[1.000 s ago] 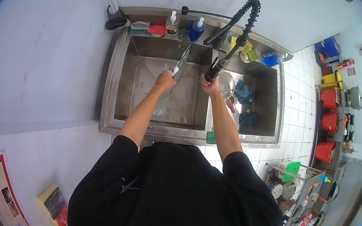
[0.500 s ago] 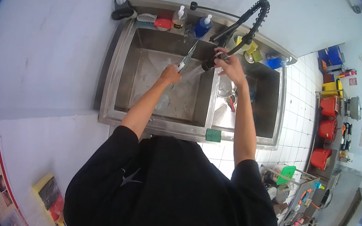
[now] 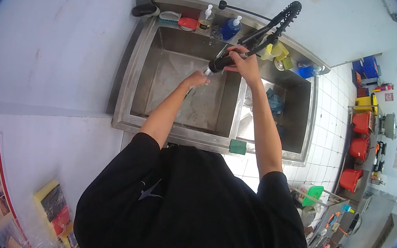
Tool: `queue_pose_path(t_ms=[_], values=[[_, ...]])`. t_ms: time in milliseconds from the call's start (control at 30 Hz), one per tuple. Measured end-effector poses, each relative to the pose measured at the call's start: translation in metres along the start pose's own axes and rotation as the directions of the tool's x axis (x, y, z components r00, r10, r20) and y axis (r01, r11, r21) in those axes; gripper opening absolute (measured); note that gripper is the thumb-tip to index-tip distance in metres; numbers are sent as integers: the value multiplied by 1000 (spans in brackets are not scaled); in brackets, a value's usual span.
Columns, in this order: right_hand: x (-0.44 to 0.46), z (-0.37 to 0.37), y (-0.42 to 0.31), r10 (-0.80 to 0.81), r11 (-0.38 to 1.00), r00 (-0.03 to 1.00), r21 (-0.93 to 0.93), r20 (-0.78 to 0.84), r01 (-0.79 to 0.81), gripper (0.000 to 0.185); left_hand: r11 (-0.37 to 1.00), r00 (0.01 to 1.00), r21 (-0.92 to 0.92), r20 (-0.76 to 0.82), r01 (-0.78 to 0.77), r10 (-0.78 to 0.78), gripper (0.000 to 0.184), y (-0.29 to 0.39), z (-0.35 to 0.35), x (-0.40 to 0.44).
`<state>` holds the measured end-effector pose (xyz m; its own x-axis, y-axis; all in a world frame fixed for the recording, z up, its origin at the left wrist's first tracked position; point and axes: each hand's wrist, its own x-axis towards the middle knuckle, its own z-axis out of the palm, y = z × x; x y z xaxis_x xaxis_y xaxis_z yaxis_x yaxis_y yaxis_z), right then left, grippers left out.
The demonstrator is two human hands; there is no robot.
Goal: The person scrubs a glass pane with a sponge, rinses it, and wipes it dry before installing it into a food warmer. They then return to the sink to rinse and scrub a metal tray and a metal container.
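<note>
While the right hand [image 3: 244,65] aims a black spray head [image 3: 219,65] over the left basin [image 3: 170,88], the left hand [image 3: 197,78] grips a slim blade-like item [image 3: 221,50] below it.

Taking the left hand as the clock's centre, the item points toward one o'clock, inside the basin and partly hidden behind the spray head; the left fingers are folded around its near end, how firmly I cannot tell. At two o'clock, the right thumb and fingers pinch the spray head from either side. On the back ledge, a clear pump bottle [image 3: 204,21] stands at twelve and a blue pump bottle [image 3: 230,30] at one. A green pad [image 3: 238,146] lies on the front rim at five; blue cloth [image 3: 274,101] lies in the right basin [image 3: 296,117] at three.
</note>
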<state>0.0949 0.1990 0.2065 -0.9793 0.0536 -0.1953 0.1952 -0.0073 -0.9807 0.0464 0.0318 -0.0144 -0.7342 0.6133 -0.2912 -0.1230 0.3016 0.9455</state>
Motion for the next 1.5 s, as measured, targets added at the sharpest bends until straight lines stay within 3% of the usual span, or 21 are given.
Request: queue_pose_path(t_ms=[67, 100, 167, 233, 267, 333, 433, 567, 633, 733, 800, 867, 967, 1033, 1067, 1133, 1167, 1233, 1300, 1367, 1500], values=[[4, -6, 6, -99, 995, 993, -21, -71, 98, 20, 996, 994, -89, -104, 5, -15, 27, -7, 8, 4], [0, -8, -2, 14, 999, 1000, 28, 12, -14, 19, 996, 995, -90, -101, 8, -17, 27, -8, 7, 5], [-5, -6, -1, 125, 989, 988, 72, 93, -132, 19, 980, 988, -139, 87, 141, -130, 28, -10, 2, 9], [-5, 4, 4, -85, 996, 995, 2, -57, 86, 19, 970, 987, -194, 91, 149, -133, 27, -4, 2, 9], [-8, 2, 4, -82, 997, 995, 2, -59, 83, 19, 955, 986, -248, 93, 161, -142, 26, -3, 2, 7], [-17, 6, -11, 96, 988, 994, 116, 56, -102, 20, 949, 982, -258, 96, 180, -161, 26, -3, -5, 4], [-13, 15, -3, 4, 994, 1000, 107, -27, -1, 21, 928, 973, -296, 98, 228, -208, 26, -4, -15, -2], [-15, 17, -7, 92, 981, 994, 165, 67, -102, 22, 895, 956, -335, 103, 294, -275, 27, -5, -34, -9], [-6, 19, 5, -79, 994, 989, 62, -127, 88, 22, 878, 946, -353, 109, 324, -305, 28, 1, -40, -12], [-4, 6, 4, 48, 997, 999, 65, -13, -47, 21, 877, 959, -390, 143, 281, -243, 31, 22, -45, -29], [4, 4, 15, -11, 998, 997, 54, -73, 15, 21, 880, 970, -417, 178, 229, -168, 34, 17, -48, -26], [17, -1, 31, -66, 997, 988, 39, -137, 72, 21, 841, 920, -372, 153, 392, -361, 43, -24, -51, 2], [27, -6, 40, -185, 966, 931, 118, -314, 231, 21, 856, 910, -309, 131, 415, -394, 49, -5, -53, -8], [22, -10, 31, -20, 993, 988, 111, -151, 37, 21, 874, 923, -298, 100, 384, -372, 50, -4, -54, -8], [23, -9, 33, -15, 992, 988, 119, -156, 34, 21, 887, 935, -296, 68, 353, -349, 52, -5, -53, -9], [26, -4, 42, -204, 975, 929, 22, -308, 221, 20, 862, 917, -318, 91, 395, -387, 50, 0, -55, -15], [23, -4, 43, -194, 976, 929, 29, -314, 214, 20, 839, 904, -342, 109, 424, -413, 49, 5, -55, -16], [11, -4, 26, -6, 984, 991, 175, -133, 30, 19, 849, 917, -347, 166, 400, -364, 47, -32, -63, 6], [10, 3, 27, -42, 986, 977, 150, -207, 74, 19, 860, 926, -353, 226, 368, -303, 46, -35, -62, 13], [11, 0, 34, -98, 980, 968, 148, -229, 135, 19, 863, 954, -407, 123, 300, -273, 42, -9, -56, -4], [8, -1, 33, -41, 978, 984, 196, -175, 75, 19, 843, 978, -498, 53, 202, -203, 45, 2, -53, -11]])
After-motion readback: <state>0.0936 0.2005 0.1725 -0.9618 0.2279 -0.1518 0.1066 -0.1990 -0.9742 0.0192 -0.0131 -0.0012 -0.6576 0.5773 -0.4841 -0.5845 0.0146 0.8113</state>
